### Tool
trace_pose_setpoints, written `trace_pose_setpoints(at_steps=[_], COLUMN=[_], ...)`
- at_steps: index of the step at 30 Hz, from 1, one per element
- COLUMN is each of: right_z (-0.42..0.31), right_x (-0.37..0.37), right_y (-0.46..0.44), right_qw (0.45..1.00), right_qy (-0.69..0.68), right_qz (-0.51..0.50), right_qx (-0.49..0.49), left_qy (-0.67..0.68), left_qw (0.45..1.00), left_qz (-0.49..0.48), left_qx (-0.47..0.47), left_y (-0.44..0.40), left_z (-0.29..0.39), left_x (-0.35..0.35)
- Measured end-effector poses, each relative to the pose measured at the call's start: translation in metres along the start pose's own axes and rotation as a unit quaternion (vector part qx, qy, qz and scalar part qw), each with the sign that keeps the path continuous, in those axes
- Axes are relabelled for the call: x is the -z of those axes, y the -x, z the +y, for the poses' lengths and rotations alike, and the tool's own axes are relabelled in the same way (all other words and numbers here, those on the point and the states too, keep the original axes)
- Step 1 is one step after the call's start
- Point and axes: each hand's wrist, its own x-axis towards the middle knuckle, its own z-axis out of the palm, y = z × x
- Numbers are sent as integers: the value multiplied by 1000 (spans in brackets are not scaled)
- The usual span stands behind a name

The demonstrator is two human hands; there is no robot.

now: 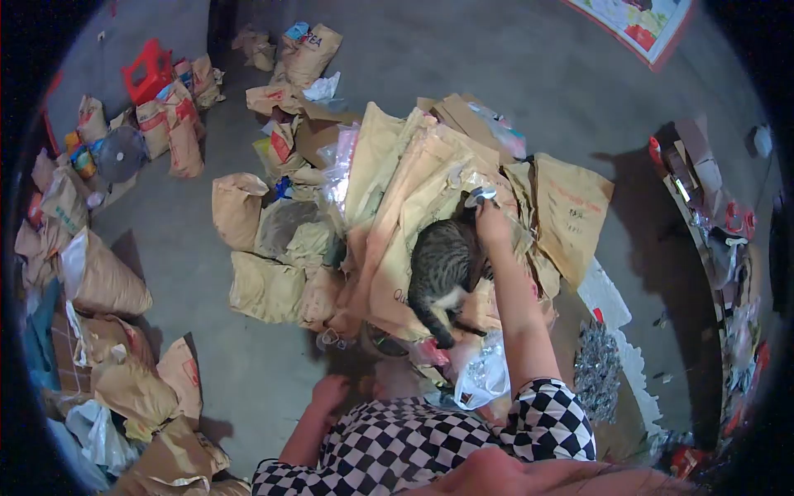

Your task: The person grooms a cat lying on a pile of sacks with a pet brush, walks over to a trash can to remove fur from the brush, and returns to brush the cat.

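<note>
A striped grey cat (440, 260) with a white patch lies on a pile of flattened brown paper sacks (397, 223). Just beyond the cat's upper end, my right hand (492, 217) is closed on a small white and bluish object, too small to identify. My right forearm passes along the cat's right side. Low in the view, my left hand (332, 391) is beside my body, left of the checkered clothing (389, 438); its fingers are too unclear to read. A clear plastic bag (483, 372) lies between the cat and my body.
Filled paper sacks (107, 277) line the left side, near a red stool (149, 70) and a round fan (121, 155). More sacks (266, 285) sit left of the pile. A curved shelf or bench edge (703, 248) with assorted items runs down the right.
</note>
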Motion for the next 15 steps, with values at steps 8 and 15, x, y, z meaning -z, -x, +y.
trace_pose_setpoints(at_steps=[8, 15], right_z=[-29, -51], right_x=[-27, -15], right_y=[18, 18], right_qw=[989, 986], right_qy=[-57, -103], right_qz=[-92, -121], right_qx=[-99, -60], left_qy=[6, -31], left_qw=[1000, 999], left_qz=[19, 27], left_qx=[-9, -33], left_y=[-3, -2], left_z=[-13, -14], left_x=[-11, -19])
